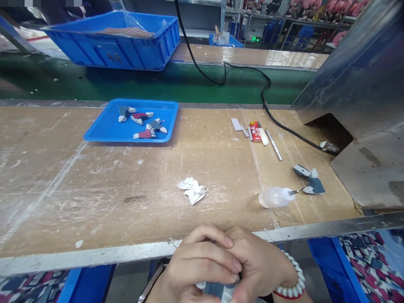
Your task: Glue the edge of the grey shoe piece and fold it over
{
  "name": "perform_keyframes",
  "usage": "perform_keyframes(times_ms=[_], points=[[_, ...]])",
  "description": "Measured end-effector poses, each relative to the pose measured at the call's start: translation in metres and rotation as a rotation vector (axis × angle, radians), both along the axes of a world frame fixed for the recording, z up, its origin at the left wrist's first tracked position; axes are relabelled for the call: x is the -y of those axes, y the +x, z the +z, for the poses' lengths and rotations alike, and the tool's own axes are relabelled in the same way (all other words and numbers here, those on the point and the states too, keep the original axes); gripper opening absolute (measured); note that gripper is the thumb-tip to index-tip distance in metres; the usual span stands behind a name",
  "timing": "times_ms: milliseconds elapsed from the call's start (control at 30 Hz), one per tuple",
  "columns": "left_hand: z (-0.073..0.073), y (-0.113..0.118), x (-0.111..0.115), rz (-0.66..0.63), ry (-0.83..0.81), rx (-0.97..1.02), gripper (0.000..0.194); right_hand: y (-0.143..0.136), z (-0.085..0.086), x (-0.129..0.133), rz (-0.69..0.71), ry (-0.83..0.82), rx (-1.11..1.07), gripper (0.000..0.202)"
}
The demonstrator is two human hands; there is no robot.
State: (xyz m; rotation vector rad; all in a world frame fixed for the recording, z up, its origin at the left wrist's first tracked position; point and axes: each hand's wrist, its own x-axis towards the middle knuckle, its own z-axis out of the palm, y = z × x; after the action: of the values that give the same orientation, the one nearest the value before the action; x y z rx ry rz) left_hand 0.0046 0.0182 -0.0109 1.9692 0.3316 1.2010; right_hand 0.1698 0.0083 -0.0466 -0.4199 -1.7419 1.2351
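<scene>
Left hand (202,263) and right hand (260,265): pressed together at the bottom edge, just below the metal rim of the workbench (94,176). Both are curled shut around one small grey and white piece (217,290), mostly hidden by the fingers and cut off by the frame; its shape cannot be made out. A bead bracelet (295,280) circles the right wrist.

Writing: the red pack (255,131) among the small tools carries print too small to read. The dark marking on the blue crate (120,40) is likewise unreadable. A green sign far behind is a blur.

Counts on the bench:
- One shallow blue tray (104,130) holding what look like four small toy parts (143,124), grey, white and dark red.
- One crumpled white scrap (192,190).
- One clear squeeze bottle (275,197), lying on its side, its metal tip touching a grey and white part (311,179).
- One thin metal rod (274,144) beside the red pack.
- One black cable (246,69) running back across the green belt.
</scene>
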Motion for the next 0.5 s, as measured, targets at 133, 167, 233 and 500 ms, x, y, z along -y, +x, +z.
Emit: perform_keyframes(times_ms=[133,167,233,500], points=[[0.016,-0.001,0.002,-0.036,0.007,-0.096,0.023,0.001,0.006,-0.002,0.048,-0.005,-0.122,0.050],[0.023,-0.001,0.004,-0.042,-0.008,-0.151,0.024,0.002,0.007,-0.003,0.104,-0.038,-0.151,0.051],[0.037,0.000,0.007,-0.045,-0.049,-0.251,0.023,0.005,0.009,-0.002,0.191,-0.154,-0.179,0.055],[0.062,0.015,0.017,-0.104,-0.207,-0.231,0.014,0.004,-0.016,0.036,-0.196,-0.391,-0.083,0.070]])
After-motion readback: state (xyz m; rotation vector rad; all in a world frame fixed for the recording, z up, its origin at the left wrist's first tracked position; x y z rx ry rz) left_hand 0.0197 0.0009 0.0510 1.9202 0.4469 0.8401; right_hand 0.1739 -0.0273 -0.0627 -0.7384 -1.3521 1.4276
